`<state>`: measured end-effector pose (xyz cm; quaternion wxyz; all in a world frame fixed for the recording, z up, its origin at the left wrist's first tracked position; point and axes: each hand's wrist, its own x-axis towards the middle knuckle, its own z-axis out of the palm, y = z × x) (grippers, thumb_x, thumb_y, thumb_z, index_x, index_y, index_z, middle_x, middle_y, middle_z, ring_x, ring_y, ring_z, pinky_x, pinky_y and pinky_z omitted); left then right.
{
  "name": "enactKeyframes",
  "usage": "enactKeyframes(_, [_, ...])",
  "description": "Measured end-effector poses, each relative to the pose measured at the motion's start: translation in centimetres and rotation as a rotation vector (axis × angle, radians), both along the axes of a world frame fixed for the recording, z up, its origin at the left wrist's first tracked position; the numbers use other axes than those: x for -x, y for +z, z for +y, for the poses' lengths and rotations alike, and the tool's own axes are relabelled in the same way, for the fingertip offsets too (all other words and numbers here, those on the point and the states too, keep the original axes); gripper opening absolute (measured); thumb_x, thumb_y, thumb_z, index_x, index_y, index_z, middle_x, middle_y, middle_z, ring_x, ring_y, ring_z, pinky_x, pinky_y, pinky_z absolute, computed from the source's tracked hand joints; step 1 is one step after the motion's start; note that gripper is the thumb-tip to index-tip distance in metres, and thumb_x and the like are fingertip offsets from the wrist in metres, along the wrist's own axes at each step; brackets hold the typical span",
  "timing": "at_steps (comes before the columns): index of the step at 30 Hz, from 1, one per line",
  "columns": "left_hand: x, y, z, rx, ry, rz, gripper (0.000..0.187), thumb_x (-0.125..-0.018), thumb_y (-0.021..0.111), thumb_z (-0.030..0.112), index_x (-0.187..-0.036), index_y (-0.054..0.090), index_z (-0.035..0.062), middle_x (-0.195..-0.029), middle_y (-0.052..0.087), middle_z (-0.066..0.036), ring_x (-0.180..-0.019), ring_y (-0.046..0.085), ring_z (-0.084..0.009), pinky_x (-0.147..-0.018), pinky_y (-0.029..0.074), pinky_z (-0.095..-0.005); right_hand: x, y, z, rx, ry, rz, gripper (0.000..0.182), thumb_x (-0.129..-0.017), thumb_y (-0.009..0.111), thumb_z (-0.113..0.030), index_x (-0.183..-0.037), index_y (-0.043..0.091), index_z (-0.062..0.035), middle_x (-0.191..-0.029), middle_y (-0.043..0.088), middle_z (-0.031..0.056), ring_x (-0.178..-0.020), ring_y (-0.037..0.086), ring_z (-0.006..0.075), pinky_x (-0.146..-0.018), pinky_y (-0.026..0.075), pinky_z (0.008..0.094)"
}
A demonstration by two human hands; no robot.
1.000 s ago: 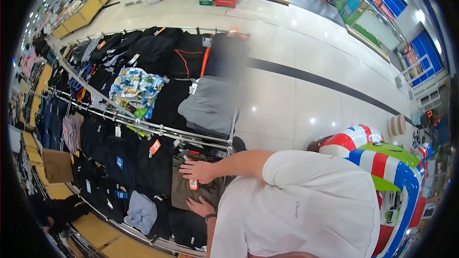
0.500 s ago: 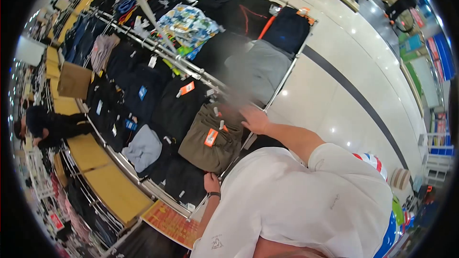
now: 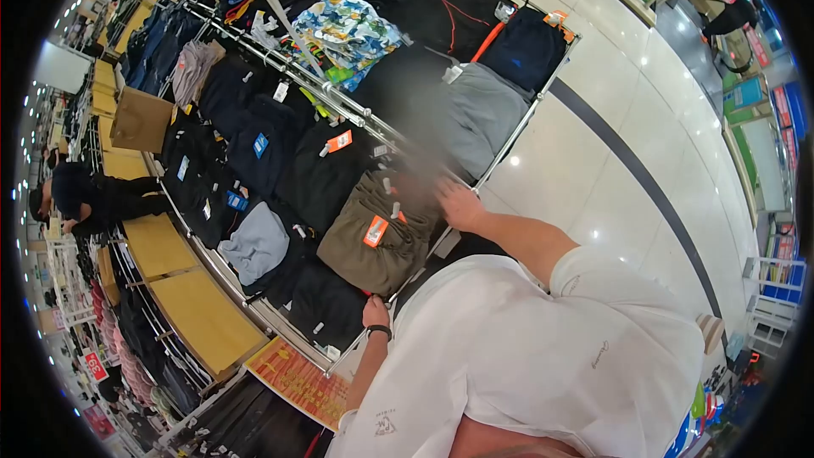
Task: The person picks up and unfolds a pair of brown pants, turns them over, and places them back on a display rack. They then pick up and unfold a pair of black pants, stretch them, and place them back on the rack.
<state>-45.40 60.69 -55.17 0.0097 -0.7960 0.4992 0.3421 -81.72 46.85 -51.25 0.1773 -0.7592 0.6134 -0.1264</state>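
The brown garment (image 3: 363, 256) lies folded on the rack (image 3: 482, 180), just below the centre of the frame. An orange tag (image 3: 376, 231) lies on its upper face. The left hand (image 3: 376, 312), with a dark band (image 3: 380, 332) at the wrist, is at the garment's lower edge. Its fingers are curled; whether they grip the cloth cannot be told. The right hand (image 3: 459, 205) is at the rack's edge, just beside the garment's upper right side. Its fingers are partly extended and slightly apart, with the tips blurred; no held item is visible.

A black garment (image 3: 326, 305) adjoins the brown one at lower left. A light grey garment (image 3: 256, 243) lies further left. Beyond the middle rail (image 3: 326, 89) are a patterned garment (image 3: 348, 34), a grey garment (image 3: 490, 114) and a navy garment (image 3: 524, 47), the last at the rack's upper right corner. A sign (image 3: 297, 380) with red and yellow print is at bottom centre-left. A person (image 3: 93, 195) in dark clothing bends at the left of the frame.
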Motion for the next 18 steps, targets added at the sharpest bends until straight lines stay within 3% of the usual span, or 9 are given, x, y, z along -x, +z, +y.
enactKeyframes(5, [0.4,-0.1,-0.2,-0.037,-0.016,-0.032,0.048,-0.094,0.038,0.037,-0.116,0.066,0.005,-0.106,0.068,-0.022,-0.099,0.063,-0.0422,-0.084,0.048,-0.0499,0.3,0.0,0.3,0.065,-0.001,0.073,0.064,-0.07,0.072,-0.016,-0.129,0.054,-0.0017,-0.14,0.047,0.0197,-0.124,0.05,0.0349,-0.105,0.042,0.0424])
enactKeyframes(7, [0.0,-1.4,0.0,-0.037,-0.038,-0.021,0.048,-0.092,0.039,0.037,-0.117,0.065,0.0045,-0.109,0.067,-0.023,-0.101,0.063,-0.0425,-0.085,0.048,-0.0502,0.4,0.9,0.4,-0.026,0.012,-0.02,0.048,-0.082,0.056,-0.006,-0.13,0.053,-0.0009,-0.146,0.043,0.017,-0.133,0.041,0.0394,-0.108,0.039,0.0458])
enactKeyframes(11, [0.9,-0.5,-0.8,-0.154,-0.041,-0.099,0.048,-0.091,0.042,0.038,-0.117,0.063,0.0041,-0.11,0.067,-0.024,-0.103,0.062,-0.0431,-0.086,0.048,-0.0513,0.4,1.9,-0.1,-0.038,0.039,-0.032,0.044,-0.082,0.056,-0.007,-0.126,0.056,0.0014,-0.149,0.039,0.0157,-0.136,0.038,0.0372,-0.111,0.037,0.0454])
enactKeyframes(12, [1.6,0.4,-0.9,-0.139,-0.031,-0.082,0.046,-0.09,0.045,0.037,-0.118,0.062,0.0044,-0.109,0.067,-0.024,-0.103,0.062,-0.0429,-0.087,0.049,-0.0513,0.5,1.4,-0.2,0.071,0.066,0.032,0.058,-0.071,0.069,-0.012,-0.126,0.056,-0.0002,-0.149,0.036,0.0154,-0.125,0.047,0.0326,-0.097,0.047,0.0404])
enactKeyframes(18, [2.4,0.7,-1.4,-0.213,0.004,-0.111,0.047,-0.09,0.047,0.036,-0.124,0.059,0.0055,-0.117,0.065,-0.024,-0.109,0.061,-0.0417,-0.091,0.048,-0.0495,0.7,0.5,-0.2,0.04,0.061,0.027,0.057,-0.071,0.069,-0.012,-0.125,0.057,0.0001,-0.151,0.032,0.0149,-0.122,0.048,0.0324,-0.096,0.048,0.0406])
